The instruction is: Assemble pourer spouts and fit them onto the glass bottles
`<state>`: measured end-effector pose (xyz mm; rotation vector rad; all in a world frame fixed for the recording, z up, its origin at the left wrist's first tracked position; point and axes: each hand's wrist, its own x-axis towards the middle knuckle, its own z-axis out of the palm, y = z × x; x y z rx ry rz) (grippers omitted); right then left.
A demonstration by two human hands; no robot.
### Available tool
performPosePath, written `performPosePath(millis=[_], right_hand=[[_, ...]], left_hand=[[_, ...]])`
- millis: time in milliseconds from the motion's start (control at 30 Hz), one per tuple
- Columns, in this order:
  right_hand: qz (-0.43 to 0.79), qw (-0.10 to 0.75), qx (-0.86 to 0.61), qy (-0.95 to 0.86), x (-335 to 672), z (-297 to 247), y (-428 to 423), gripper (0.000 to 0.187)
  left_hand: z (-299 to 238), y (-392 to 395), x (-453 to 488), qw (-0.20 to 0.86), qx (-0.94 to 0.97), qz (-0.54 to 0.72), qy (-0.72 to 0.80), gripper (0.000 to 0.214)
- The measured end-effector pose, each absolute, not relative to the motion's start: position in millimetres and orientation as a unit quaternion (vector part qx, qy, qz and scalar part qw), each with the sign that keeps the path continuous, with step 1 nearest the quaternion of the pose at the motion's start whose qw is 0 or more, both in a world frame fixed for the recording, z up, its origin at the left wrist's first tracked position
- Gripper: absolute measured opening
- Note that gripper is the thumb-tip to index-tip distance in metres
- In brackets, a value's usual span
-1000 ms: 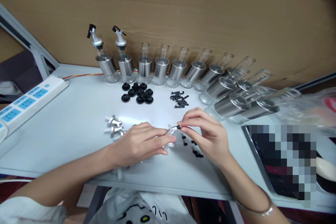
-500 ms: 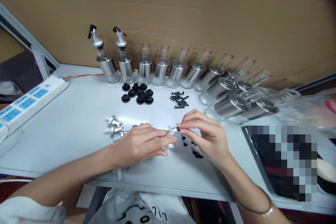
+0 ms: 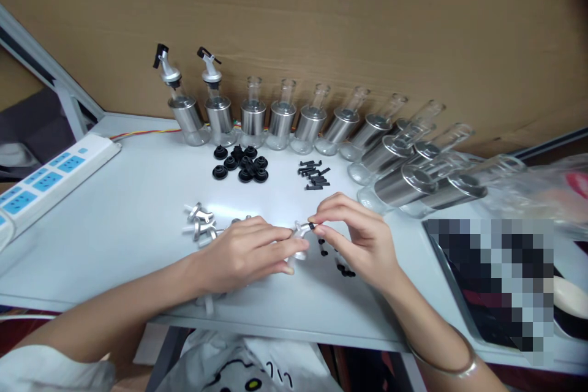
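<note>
Hands meet over the front half of the counter [image 3: 138, 251], near its edge. My left hand [image 3: 239, 254] pinches a silver pour spout [image 3: 301, 245] between fingers and thumb, nozzle angled up to the right. My right hand [image 3: 365, 239] pinches a small black tip [image 3: 312, 226] at the nozzle's end, thumb against forefinger. I can't tell how far it sits on the nozzle.

Handling, my guess: spout light, stiff, slick-coated; I'd hold it by the wide collar, nozzle free. Black tip looks rubbery, soft, tiny, easy to drop; take it by its sides, fingertips only.

Just beside and below my right hand, loose small black pieces [image 3: 340, 268]. Around my left hand, more silver spouts [image 3: 201, 220], some partly hidden by it. Farther out: a cluster of black stoppers [image 3: 220, 171] and a pile of black levers [image 3: 316, 180].

Back row: bottles with steel sleeves [image 3: 282, 116], two leftmost topped with spouts, others open-necked. Power strip [image 3: 55, 174] far left, clear plastic bag [image 3: 546, 190] far right, cardboard [image 3: 294, 12] behind.
</note>
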<state>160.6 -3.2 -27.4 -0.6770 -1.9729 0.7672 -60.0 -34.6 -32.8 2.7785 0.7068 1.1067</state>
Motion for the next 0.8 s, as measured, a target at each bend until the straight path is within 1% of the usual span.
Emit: performPosePath(millis=[367, 433, 533, 567, 667, 800], right_hand=[[0.281, 0.42, -0.268, -0.82, 158.4, -27.5, -7.4, 0.014], [0.271, 0.433, -0.275, -0.815, 158.2, -29.1, -6.8, 0.019], [0.238, 0.464, -0.285, -0.804, 159.5, -29.2, -4.8, 0.032], [0.224, 0.468, -0.285, -0.806, 160.2, -28.1, -4.0, 0.032], [0.192, 0.463, -0.274, -0.821, 161.9, -23.0, -2.3, 0.025], [0.189, 0.455, -0.257, -0.831, 161.9, -18.9, -1.8, 0.02]], left_hand=[[-30.5, -35.7, -59.7, 0.042, 0.9, 0.363, 0.238, 0.024], [-30.4, -35.3, -59.9, 0.042, 0.896, 0.372, 0.238, 0.024], [-30.6, -34.9, -59.9, 0.039, 0.894, 0.377, 0.237, 0.023], [-30.6, -34.8, -59.8, 0.041, 0.894, 0.378, 0.236, 0.023], [-30.2, -34.9, -59.1, 0.046, 0.894, 0.378, 0.236, 0.024], [-29.7, -35.0, -58.8, 0.048, 0.893, 0.379, 0.238, 0.024]])
